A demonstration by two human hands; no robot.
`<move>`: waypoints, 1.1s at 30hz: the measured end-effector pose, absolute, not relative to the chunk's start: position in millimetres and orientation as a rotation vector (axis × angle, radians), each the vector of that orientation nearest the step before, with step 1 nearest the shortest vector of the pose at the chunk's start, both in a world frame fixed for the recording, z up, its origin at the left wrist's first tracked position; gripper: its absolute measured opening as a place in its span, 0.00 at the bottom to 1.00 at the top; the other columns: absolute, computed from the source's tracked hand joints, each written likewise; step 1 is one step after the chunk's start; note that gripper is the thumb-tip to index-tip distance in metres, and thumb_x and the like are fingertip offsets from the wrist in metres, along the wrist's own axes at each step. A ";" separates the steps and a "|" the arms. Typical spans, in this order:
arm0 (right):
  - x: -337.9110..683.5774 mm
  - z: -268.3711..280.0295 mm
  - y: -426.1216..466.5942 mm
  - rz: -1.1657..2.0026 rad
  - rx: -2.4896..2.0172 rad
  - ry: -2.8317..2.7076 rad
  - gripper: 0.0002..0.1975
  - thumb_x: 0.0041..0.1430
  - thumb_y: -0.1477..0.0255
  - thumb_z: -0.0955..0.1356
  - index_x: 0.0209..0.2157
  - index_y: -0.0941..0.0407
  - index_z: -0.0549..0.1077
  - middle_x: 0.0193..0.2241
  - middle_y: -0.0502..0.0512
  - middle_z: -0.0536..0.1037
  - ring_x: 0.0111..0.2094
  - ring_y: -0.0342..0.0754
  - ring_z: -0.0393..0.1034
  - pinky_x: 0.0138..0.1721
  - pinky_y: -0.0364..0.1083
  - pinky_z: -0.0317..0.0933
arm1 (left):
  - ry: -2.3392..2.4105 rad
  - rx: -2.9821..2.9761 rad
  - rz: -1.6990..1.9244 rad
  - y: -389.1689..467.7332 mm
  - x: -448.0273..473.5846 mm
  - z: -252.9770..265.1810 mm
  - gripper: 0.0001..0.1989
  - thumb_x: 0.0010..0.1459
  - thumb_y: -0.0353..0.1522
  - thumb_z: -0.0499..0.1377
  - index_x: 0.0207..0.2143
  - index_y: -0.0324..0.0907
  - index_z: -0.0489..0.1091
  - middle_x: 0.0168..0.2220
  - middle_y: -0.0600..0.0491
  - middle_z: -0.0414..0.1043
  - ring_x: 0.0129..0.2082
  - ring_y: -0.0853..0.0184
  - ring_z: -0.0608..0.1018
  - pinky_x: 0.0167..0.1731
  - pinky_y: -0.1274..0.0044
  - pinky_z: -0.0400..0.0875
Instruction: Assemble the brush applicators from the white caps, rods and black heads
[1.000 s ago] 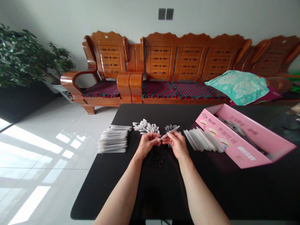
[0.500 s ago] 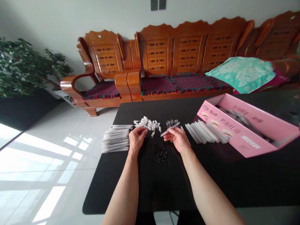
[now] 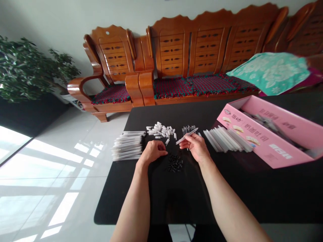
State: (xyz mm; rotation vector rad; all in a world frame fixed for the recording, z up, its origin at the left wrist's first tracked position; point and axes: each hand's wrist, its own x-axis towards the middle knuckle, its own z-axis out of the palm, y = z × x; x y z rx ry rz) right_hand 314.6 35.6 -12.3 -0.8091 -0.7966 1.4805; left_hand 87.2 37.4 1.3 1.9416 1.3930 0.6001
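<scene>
My right hand (image 3: pixel 197 146) pinches a white pen barrel (image 3: pixel 186 136), tilted up to the right, above the table. Just behind it lies a bunch of pen refills (image 3: pixel 188 129) with metallic tips. My left hand (image 3: pixel 153 152) is closed, fingers curled, thumb pointing right; whether anything is in the fingers is hidden. It hovers at the left edge of a pile of small black plugs (image 3: pixel 175 163). Beyond it are scattered white pen caps (image 3: pixel 163 129). To its left, white pens with black ends (image 3: pixel 128 145) lie stacked in a row.
More white pen barrels (image 3: pixel 227 139) lie side by side, right of my right hand. A pink box (image 3: pixel 257 134) with dark contents stands at the right of the black table (image 3: pixel 121 198). Behind are a wooden bench (image 3: pixel 174 53) and a turquoise cushion (image 3: pixel 272 72); a plant (image 3: pixel 27 70) is at left.
My left hand has moved from the white caps toward me and right, to the black plugs. My right hand still holds the white barrel. The camera view has shifted slightly.
</scene>
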 end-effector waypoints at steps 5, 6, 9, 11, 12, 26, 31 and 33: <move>314.2 -11.1 34.3 1.468 -0.826 -0.804 0.11 0.49 0.68 0.75 0.31 0.58 0.74 0.24 0.55 0.82 0.23 0.49 0.78 0.23 0.45 0.74 | 1.315 1.995 0.623 37.3 92.3 1.5 0.01 0.47 0.28 0.65 0.26 0.41 0.77 0.22 0.56 0.74 0.24 0.70 0.74 0.25 0.80 0.63; 314.0 -11.5 34.3 1.467 -0.828 -0.809 0.11 0.50 0.68 0.75 0.31 0.58 0.74 0.24 0.55 0.82 0.23 0.49 0.78 0.23 0.45 0.74 | 1.310 1.978 0.650 37.6 93.1 1.4 0.01 0.47 0.28 0.65 0.26 0.41 0.77 0.22 0.56 0.74 0.24 0.70 0.74 0.26 0.80 0.64; 313.5 -13.0 34.5 1.466 -0.832 -0.822 0.11 0.50 0.68 0.75 0.32 0.58 0.74 0.24 0.54 0.82 0.23 0.49 0.78 0.23 0.45 0.74 | 1.251 1.735 0.803 38.1 97.8 0.0 0.04 0.49 0.30 0.64 0.30 0.39 0.76 0.23 0.54 0.74 0.24 0.69 0.76 0.26 0.79 0.68; 313.3 -13.6 34.6 1.461 -0.834 -0.825 0.11 0.51 0.67 0.75 0.32 0.58 0.74 0.24 0.54 0.82 0.24 0.49 0.78 0.24 0.45 0.74 | 1.136 1.470 0.917 37.6 103.0 -1.1 0.08 0.50 0.33 0.65 0.32 0.38 0.75 0.25 0.53 0.74 0.25 0.67 0.78 0.27 0.78 0.72; 313.2 -13.7 34.5 1.459 -0.833 -0.827 0.11 0.51 0.67 0.75 0.32 0.58 0.74 0.24 0.54 0.82 0.24 0.49 0.78 0.24 0.45 0.74 | 1.071 1.354 0.960 37.2 105.7 -1.4 0.10 0.50 0.35 0.66 0.33 0.38 0.74 0.26 0.53 0.74 0.26 0.66 0.79 0.28 0.77 0.73; 309.5 -10.5 33.2 1.421 -0.835 -0.855 0.12 0.52 0.66 0.75 0.33 0.58 0.74 0.25 0.54 0.82 0.26 0.50 0.79 0.26 0.44 0.74 | 0.864 1.112 1.032 36.4 115.6 -3.5 0.18 0.45 0.35 0.72 0.36 0.36 0.75 0.28 0.52 0.76 0.26 0.70 0.78 0.29 0.79 0.75; 309.8 -10.5 32.0 1.415 -0.845 -0.871 0.13 0.52 0.64 0.75 0.33 0.57 0.74 0.25 0.54 0.82 0.26 0.50 0.79 0.26 0.44 0.74 | 0.842 1.097 1.004 36.5 116.3 -3.3 0.19 0.43 0.35 0.72 0.36 0.36 0.73 0.29 0.53 0.75 0.27 0.70 0.78 0.30 0.78 0.75; 309.6 -10.2 31.5 1.418 -0.846 -0.873 0.13 0.52 0.64 0.75 0.33 0.57 0.73 0.26 0.54 0.82 0.26 0.50 0.79 0.26 0.44 0.74 | 0.844 1.103 0.999 36.5 116.6 -3.7 0.19 0.43 0.35 0.72 0.36 0.36 0.72 0.30 0.53 0.75 0.27 0.70 0.78 0.30 0.77 0.75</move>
